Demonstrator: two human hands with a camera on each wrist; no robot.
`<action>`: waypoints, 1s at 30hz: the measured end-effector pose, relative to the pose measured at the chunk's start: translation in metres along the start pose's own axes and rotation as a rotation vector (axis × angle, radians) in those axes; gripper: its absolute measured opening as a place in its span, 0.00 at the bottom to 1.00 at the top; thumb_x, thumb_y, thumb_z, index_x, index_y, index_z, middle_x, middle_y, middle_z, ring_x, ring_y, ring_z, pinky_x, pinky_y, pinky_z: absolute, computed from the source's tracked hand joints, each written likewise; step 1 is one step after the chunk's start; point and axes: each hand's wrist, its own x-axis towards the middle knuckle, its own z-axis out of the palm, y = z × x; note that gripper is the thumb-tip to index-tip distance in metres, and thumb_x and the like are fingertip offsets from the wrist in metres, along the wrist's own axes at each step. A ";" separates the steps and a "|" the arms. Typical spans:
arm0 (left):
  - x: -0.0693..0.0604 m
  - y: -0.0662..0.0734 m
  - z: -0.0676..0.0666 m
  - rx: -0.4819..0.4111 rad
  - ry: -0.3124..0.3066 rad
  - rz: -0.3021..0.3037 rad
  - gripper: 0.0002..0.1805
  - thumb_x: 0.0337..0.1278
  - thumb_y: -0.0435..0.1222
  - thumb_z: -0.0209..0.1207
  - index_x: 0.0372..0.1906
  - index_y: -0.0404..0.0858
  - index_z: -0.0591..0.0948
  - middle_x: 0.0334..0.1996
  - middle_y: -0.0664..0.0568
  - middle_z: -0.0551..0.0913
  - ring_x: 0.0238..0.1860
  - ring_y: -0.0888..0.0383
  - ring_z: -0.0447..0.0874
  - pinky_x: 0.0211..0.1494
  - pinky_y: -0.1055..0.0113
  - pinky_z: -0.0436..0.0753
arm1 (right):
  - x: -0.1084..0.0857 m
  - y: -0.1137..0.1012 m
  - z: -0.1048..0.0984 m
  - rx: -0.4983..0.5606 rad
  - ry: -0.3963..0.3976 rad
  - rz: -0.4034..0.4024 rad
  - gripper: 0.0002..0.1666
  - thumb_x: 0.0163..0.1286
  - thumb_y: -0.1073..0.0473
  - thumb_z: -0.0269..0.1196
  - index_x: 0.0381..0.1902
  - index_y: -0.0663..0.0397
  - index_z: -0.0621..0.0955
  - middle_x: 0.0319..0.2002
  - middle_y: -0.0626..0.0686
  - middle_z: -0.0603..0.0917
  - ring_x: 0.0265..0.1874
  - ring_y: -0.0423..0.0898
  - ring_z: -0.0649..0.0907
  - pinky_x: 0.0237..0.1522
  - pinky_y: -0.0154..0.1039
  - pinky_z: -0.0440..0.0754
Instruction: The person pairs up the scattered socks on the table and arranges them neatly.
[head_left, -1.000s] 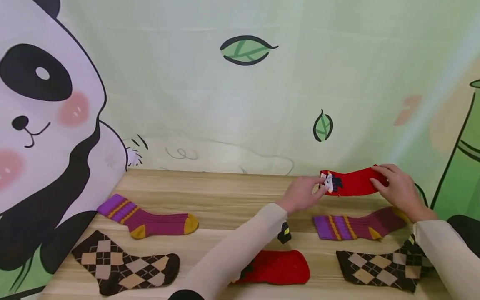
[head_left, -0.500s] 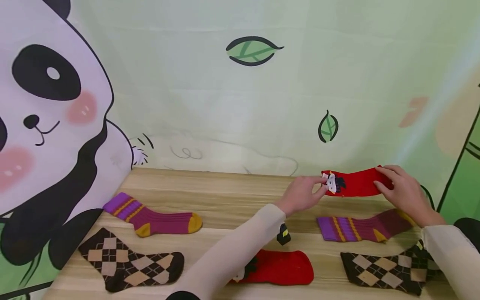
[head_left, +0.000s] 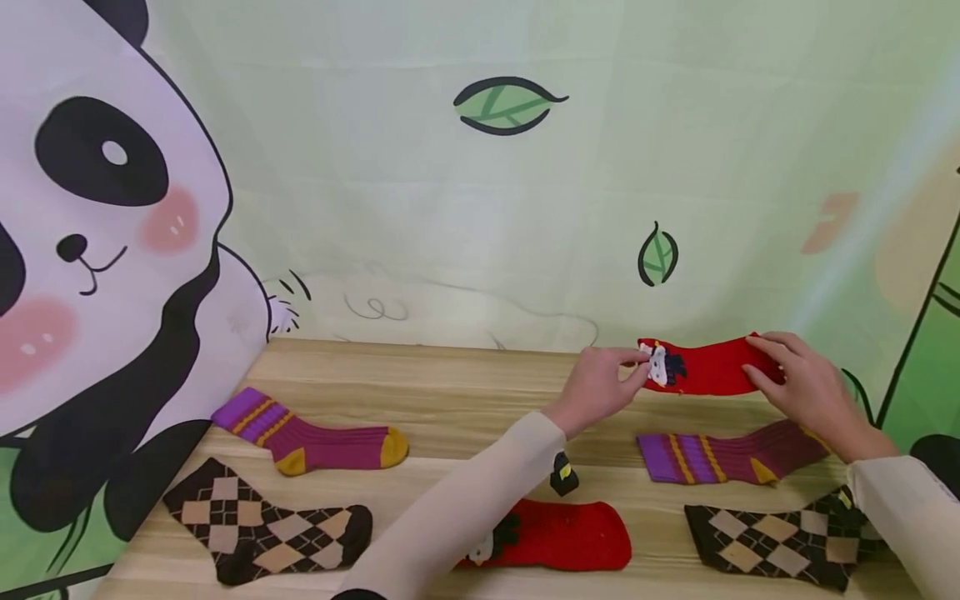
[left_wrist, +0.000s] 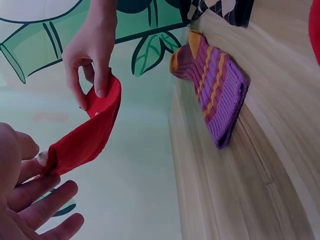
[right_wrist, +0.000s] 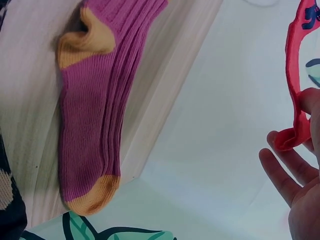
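A red sock [head_left: 712, 368] with a white and dark cartoon figure hangs stretched between both hands, above the back right of the table. My left hand [head_left: 603, 385] pinches its patterned end between thumb and fingers. My right hand [head_left: 810, 387] pinches the other end. In the left wrist view the red sock [left_wrist: 87, 137] sags between the hands, off the tabletop. Beneath it lies a purple and maroon sock [head_left: 720, 454] with mustard heel and stripes. The right wrist view shows this purple and maroon sock [right_wrist: 95, 120] flat on the wood, beside my right hand [right_wrist: 300, 165].
Another red sock [head_left: 570, 537] lies partly behind my left forearm. An argyle sock [head_left: 772, 542] is at the front right, and another argyle sock [head_left: 277, 533] at the front left. Behind that is a second purple and maroon sock [head_left: 330, 442]. A printed panda cloth [head_left: 420, 208] backs the wooden table [head_left: 450, 375].
The view has shifted slightly, so the scene sits a little farther right. Both hands keep their pinch on the red sock, which stays nearly in place.
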 end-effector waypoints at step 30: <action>-0.032 0.003 -0.026 -0.113 0.131 -0.041 0.10 0.65 0.29 0.64 0.47 0.35 0.90 0.43 0.50 0.91 0.41 0.67 0.89 0.47 0.79 0.82 | 0.005 -0.033 0.010 0.105 0.163 -0.180 0.37 0.75 0.34 0.57 0.50 0.66 0.85 0.48 0.62 0.83 0.34 0.52 0.84 0.29 0.29 0.81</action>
